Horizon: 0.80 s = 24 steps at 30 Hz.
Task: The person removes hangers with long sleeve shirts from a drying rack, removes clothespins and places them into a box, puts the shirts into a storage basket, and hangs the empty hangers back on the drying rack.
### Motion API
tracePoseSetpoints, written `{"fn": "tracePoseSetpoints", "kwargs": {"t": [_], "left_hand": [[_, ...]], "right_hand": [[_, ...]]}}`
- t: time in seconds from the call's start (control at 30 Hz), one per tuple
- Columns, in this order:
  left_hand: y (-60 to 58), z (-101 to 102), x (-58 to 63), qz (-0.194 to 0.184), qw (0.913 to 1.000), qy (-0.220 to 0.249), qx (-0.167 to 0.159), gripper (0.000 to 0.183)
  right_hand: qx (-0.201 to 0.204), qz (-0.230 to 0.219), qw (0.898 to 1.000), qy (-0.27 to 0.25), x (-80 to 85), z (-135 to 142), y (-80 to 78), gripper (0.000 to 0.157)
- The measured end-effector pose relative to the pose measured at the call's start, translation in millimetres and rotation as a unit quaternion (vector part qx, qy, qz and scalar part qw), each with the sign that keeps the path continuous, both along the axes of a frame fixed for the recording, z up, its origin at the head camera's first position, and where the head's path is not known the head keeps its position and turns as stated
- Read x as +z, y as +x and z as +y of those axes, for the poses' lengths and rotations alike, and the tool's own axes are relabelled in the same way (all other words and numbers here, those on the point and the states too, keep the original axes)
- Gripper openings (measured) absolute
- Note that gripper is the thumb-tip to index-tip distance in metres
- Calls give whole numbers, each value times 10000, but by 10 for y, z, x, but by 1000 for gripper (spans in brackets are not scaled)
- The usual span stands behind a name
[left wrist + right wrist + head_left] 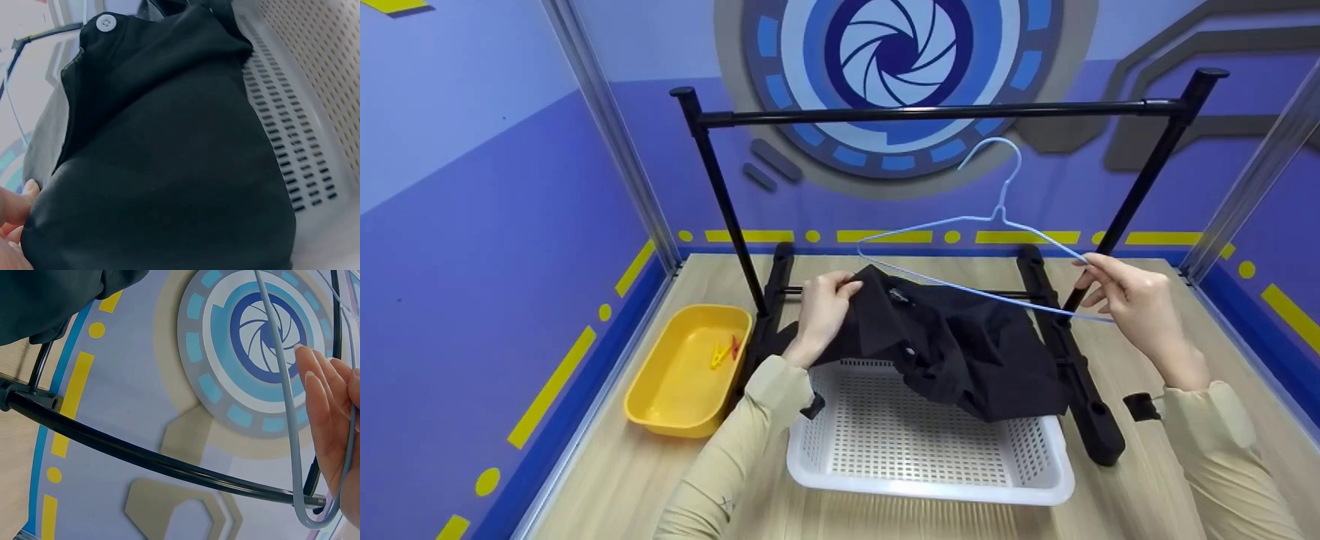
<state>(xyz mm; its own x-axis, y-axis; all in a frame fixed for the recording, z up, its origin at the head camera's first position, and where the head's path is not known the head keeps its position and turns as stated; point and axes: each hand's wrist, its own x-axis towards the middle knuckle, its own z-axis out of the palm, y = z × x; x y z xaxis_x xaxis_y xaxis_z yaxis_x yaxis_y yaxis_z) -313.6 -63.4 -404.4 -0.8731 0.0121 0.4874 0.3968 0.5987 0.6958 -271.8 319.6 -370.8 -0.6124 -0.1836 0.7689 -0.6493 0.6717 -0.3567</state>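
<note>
My left hand [823,311] pinches the black shirt [982,352] near its collar, thumb and fingers on the fabric's edge. A white button [106,22] shows on the cloth in the left wrist view. The shirt drapes over the far part of a white perforated basket [930,487], its lower folds at the right rim. In my right hand [1136,300] is a light blue clothes hanger [952,283], held by its right shoulder with thumb and fingertips. The hook points up, and the hanger's left end overlaps the shirt's top in the head view.
A black garment rack [937,112] stands behind the basket, its crossbar above the hanger. Left of the rack lies a yellow tray [675,382] holding a yellow clothespin [720,355] and a red clothespin [735,346]. Blue-purple wall panels [510,225] enclose the wooden table.
</note>
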Motion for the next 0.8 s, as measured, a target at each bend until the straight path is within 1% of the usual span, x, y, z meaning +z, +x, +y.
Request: {"fn": "tracePoseSetpoints", "kwargs": {"t": [0.2, 0.3, 0.4, 0.6, 0.7, 0.8], "left_hand": [[90, 177, 137, 156, 9991, -22, -398, 13], [126, 269, 207, 173, 9980, -28, -608, 13], [155, 361, 261, 268, 9965, -87, -781, 14], [220, 531, 306, 460, 9925, -243, -1108, 16], [269, 613, 306, 478, 9892, -305, -1352, 16], [321, 702, 293, 514, 9869, -416, -1473, 16]], "right_hand": [[-94, -27, 10000, -20, 0, -6, 4, 23], [-137, -52, 9999, 12, 5, -8, 13, 23], [-165, -83, 9998, 22, 6, -6, 16, 23], [-157, -60, 9999, -41, -8, -4, 15, 24], [-147, -16, 9998, -101, -27, 1, 4, 24], [-153, -34, 9998, -127, -37, 5, -5, 25]]}}
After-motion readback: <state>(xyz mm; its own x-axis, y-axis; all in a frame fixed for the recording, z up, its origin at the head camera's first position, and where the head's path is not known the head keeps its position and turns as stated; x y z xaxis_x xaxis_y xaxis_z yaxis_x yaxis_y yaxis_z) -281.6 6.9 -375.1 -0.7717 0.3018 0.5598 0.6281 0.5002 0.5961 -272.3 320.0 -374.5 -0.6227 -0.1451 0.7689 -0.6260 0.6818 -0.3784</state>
